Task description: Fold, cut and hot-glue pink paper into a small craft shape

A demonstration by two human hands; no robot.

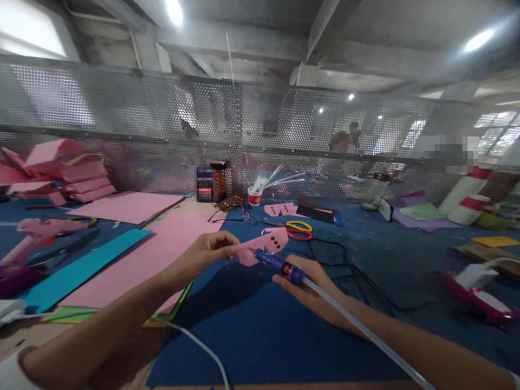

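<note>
My left hand [221, 246] pinches the left end of a pink paper piece [265, 244] that has small dark diamond marks on its right part. The piece is held up above the dark blue work surface [244, 336]. My right hand [304, 281] is closed round a blue glue gun [276, 264], whose nozzle touches or nearly touches the lower edge of the paper. From the gun's rear end a long translucent glue stick [357, 322] runs down to the right. Just behind lie scissors [299, 229] with yellow and red handles. The contact point at the nozzle is too small to make out.
Pink sheets [162, 254] and a teal strip [87, 268] lie to the left, near a pink glue gun [34, 238]. Glue sticks stand in a paper cup [255, 196]. A black cable [357, 271] and a magenta power strip [475, 298] are on the right.
</note>
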